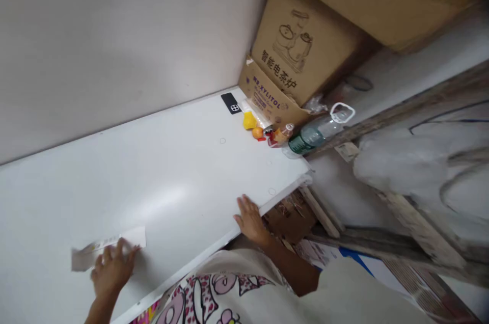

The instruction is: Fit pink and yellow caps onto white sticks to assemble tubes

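My left hand (112, 269) rests over a strip of printed white paper (132, 236) on the white tabletop (160, 161). Its fingers are apart, and the fingertips touch the strip's lower edge, hiding part of it. The left end of the strip looks greyish and bent, a little blurred. At the table's front edge, my right hand (250, 219) lies with its fingers spread on the surface, holding nothing.
At the back right corner are a black phone (231, 103), a yellow item (249, 120), an orange fruit (257, 133), a small drink bottle (280, 135) and a large clear bottle (305, 139). Cardboard boxes (292, 38) stack behind them. A wall (114, 33) borders the far side.
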A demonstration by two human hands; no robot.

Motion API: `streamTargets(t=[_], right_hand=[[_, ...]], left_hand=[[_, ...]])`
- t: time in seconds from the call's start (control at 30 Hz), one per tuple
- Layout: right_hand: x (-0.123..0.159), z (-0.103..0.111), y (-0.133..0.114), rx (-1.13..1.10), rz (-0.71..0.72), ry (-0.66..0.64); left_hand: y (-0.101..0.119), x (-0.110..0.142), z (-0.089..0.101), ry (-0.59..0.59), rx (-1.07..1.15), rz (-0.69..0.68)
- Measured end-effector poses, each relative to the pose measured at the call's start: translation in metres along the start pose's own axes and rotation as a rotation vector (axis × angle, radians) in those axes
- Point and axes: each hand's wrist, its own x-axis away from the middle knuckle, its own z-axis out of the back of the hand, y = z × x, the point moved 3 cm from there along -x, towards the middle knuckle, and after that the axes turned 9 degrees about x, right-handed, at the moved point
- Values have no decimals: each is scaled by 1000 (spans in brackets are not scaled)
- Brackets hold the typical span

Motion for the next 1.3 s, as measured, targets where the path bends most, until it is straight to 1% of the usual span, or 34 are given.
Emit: streamTargets(t=[0.03,0.07,0.1,0.17,0.27,0.33,0.4,0.43,0.5,0.63,0.7,0.8,0.87,0.93,1.0,1.07,1.1,1.17,1.23,1.3], right_hand=[[11,-6,12,13,-68,9],[20,-12,19,24,-120,14],[25,-18,22,33,-160,17],[28,-28,22,43,-211,21],[23,-38,18,48,-247,9],[20,-41,19,46,-259,-5],[19,-41,21,47,-267,-20],[19,-40,21,47,-269,-28],[20,-39,22,51,-265,-47],[20,-35,23,71,-247,-85],[21,-32,23,91,-228,-103],[25,-29,28,140,-164,-120],[28,-27,35,184,-99,-122],[31,-27,46,233,-19,-122],[33,-27,57,285,65,-123],[33,-27,66,335,139,-128],[33,-27,69,358,171,-130],[32,-25,73,398,224,-130],[31,-24,74,430,263,-126],[30,-22,74,459,288,-122]], left_hand=[[-6,-3,7,22,-27,43],[-8,-7,13,50,-50,32],[-6,-10,17,73,-68,-20],[7,-14,20,91,-91,-174],[41,-5,10,61,-82,-411],[62,10,-2,5,-62,-555],[77,27,-13,-58,-46,-657],[80,35,-18,-79,-41,-682],[82,50,-25,-96,-36,-690],[76,70,-29,-101,-46,-656],[73,80,-30,-106,-49,-623],[74,97,-34,-91,-39,-528],[77,114,-40,-48,-10,-436],[82,139,-50,8,36,-322],[88,175,-61,64,88,-185],[93,220,-76,89,135,-17],[96,245,-85,71,158,71],[103,298,-106,-7,203,238],[111,351,-128,-92,241,372],[119,399,-149,-144,272,486]])
